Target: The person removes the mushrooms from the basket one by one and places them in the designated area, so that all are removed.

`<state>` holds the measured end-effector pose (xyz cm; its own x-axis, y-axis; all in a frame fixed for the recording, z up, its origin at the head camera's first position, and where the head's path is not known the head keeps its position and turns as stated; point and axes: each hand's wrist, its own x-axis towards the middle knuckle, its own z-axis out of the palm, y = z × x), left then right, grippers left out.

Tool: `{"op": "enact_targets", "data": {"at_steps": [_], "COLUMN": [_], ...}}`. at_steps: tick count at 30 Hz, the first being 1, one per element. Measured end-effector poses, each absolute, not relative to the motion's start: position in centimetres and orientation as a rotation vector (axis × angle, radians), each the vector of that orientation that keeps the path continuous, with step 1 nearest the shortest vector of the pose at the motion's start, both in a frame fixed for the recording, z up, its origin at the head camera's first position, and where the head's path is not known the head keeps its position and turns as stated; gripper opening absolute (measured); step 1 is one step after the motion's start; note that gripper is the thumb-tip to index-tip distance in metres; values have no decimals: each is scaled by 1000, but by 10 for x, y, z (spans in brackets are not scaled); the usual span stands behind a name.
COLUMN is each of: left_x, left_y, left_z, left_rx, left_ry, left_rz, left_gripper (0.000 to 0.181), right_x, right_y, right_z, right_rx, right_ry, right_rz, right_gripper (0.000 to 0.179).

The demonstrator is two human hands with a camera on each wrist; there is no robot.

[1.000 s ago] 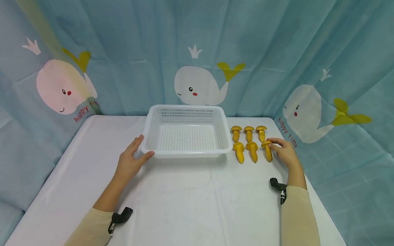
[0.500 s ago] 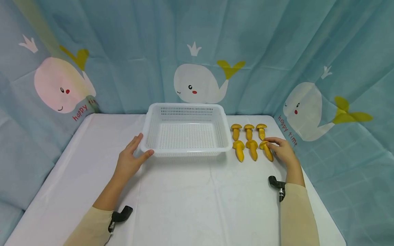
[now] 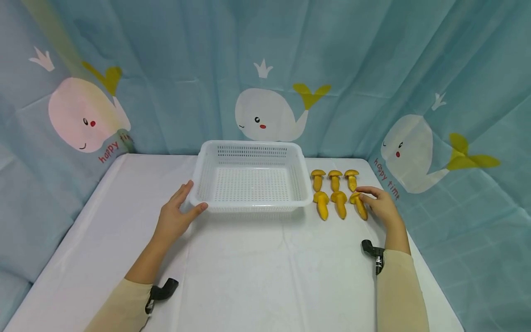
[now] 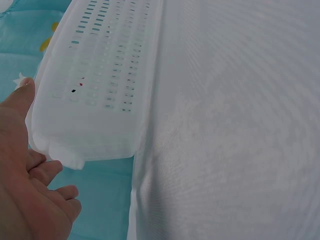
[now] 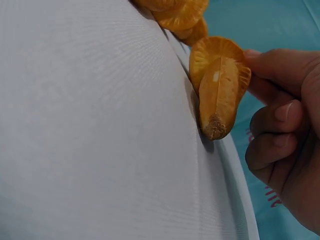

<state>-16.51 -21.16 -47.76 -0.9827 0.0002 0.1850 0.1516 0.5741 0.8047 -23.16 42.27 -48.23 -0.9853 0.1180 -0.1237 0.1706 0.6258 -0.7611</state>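
Note:
In the head view, a white plastic basket (image 3: 251,184) with slotted walls stands at the back of the table. My left hand (image 3: 176,219) rests at its near left corner, thumb on the near rim and the other fingers spread along the left side. Two rows of yellow mushrooms lie right of the basket. My right hand (image 3: 381,206) pinches the cap of the near row's rightmost mushroom (image 3: 360,207), whose stem slants toward the lower right. In the right wrist view, thumb and forefinger meet at this mushroom's cap (image 5: 218,85), with other fingers curled below.
Near the held mushroom lie a near-row mushroom (image 3: 339,205) to its left and a back-row mushroom (image 3: 351,180) behind it. A white cloth (image 3: 265,276) covers the table. Blue curtains (image 3: 174,92) with whale prints border the back and sides.
The held mushroom has tilted from nearly straight to slanted, its cap shifting slightly left and its stem end right. My right hand has moved slightly left with it. My left hand stays at the basket.

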Motion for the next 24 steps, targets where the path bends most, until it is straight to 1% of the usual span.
{"op": "enact_targets", "data": {"at_steps": [16, 24], "left_x": [-163, -164], "left_y": [-211, -215], "left_z": [-478, -475], "left_rx": [-127, -153], "left_ry": [-2641, -2665], "left_rz": [-1365, -1346], "left_gripper": [91, 93], "right_x": [-228, -224], "right_y": [422, 413], "right_z": [-472, -457], "right_rx": [207, 219], "right_ry": [2818, 2822], "right_rz": [-1401, -1384], "right_gripper": [36, 41]}}
